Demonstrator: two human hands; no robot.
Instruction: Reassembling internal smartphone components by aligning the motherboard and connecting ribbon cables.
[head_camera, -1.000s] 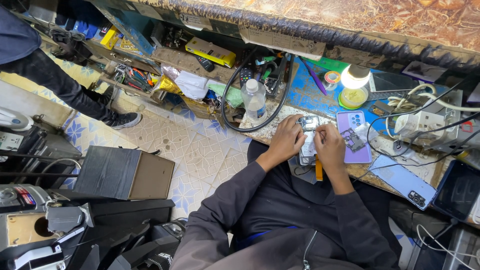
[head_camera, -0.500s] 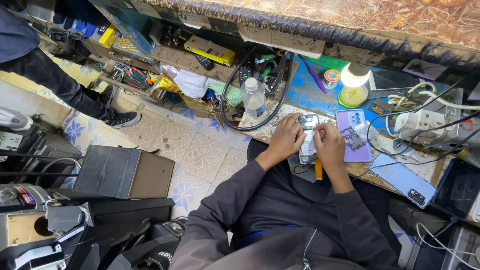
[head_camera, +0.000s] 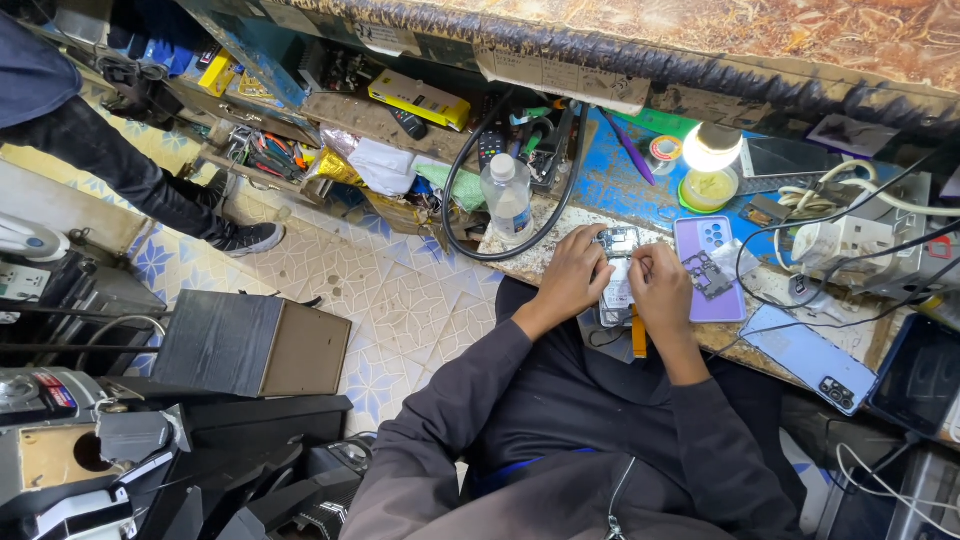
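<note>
Left hand (head_camera: 572, 277), right hand (head_camera: 657, 287) both gripping opened phone (head_camera: 618, 270) — yellow box (head_camera: 420, 99) lying on shelf, purple back cover (head_camera: 708, 268) alongside.

A patterned tile floor (head_camera: 330, 290) lies beside a cluttered blue workbench (head_camera: 610, 180) lit by a small lamp (head_camera: 712, 148).

At the counter's (head_camera: 560, 255) near edge, the left hand (head_camera: 572, 275) and right hand (head_camera: 660, 290) both grip an opened phone (head_camera: 618, 270). A purple phone back (head_camera: 708, 268) lies just beside the right hand, a water bottle (head_camera: 508, 198) near the left, a lit lamp (head_camera: 711, 150) farther back.
</note>
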